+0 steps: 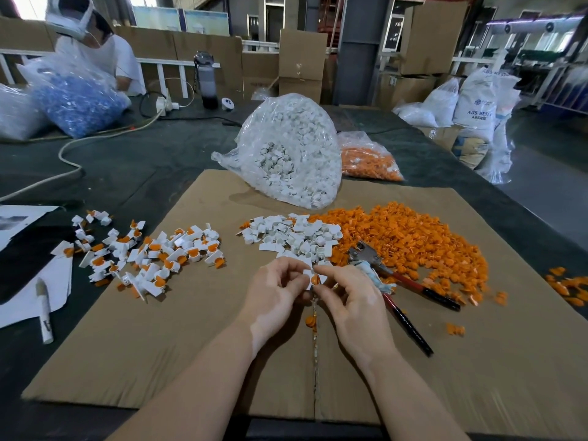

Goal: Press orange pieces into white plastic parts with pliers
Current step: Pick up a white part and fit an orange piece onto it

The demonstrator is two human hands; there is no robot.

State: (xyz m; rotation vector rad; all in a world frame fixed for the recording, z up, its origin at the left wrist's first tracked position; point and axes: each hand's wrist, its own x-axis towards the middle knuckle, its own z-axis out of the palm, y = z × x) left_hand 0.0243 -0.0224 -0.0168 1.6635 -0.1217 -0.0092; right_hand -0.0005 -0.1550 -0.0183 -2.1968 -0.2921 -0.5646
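Both hands, left hand [276,289] and right hand [350,297], are pinching one white part [310,276] with an orange piece [316,279] above the cardboard [191,329], while the pliers [394,281] are lying just right.

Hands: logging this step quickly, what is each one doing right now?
Left hand: pinching the white part with the orange piece in it.
Right hand: pinching the same part.
Pliers: on the cardboard, unheld.

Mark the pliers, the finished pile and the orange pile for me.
pliers [364,254], head view, on the metal head.
finished pile [152,251], head view, pile middle.
orange pile [410,240], head view, pile middle.
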